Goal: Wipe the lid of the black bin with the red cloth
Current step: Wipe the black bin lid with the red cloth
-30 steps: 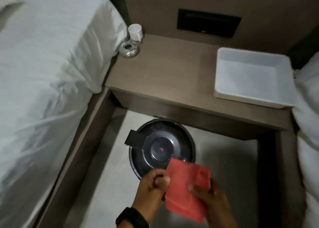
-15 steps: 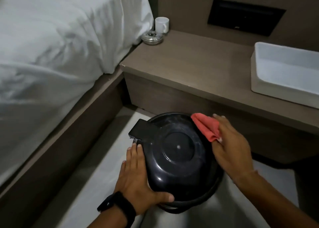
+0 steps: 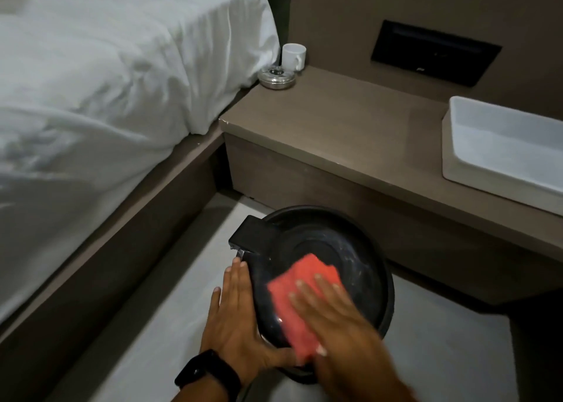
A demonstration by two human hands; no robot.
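The round black bin [image 3: 386, 304] stands on the pale floor in front of the low wooden shelf. Its domed black lid [image 3: 329, 246] is closed and shows pale smears; a square hinge tab sticks out at its upper left. My left hand [image 3: 236, 319] lies flat against the lid's left rim, thumb hooked around the near edge. My right hand [image 3: 332, 319] presses the folded red cloth [image 3: 297, 298] flat onto the near half of the lid, fingers spread over it. The hand looks blurred.
A bed with white bedding [image 3: 106, 91] and a brown frame runs along the left. The wooden shelf [image 3: 350, 127] behind the bin carries a white mug [image 3: 293, 56], a lidded metal dish [image 3: 276, 78] and a white tray [image 3: 502, 145]. A dark wall panel [image 3: 432, 52] sits above.
My right hand has swept the red cloth from the lid's far right edge down across to its near left half. My left hand stays on the lid's left rim.
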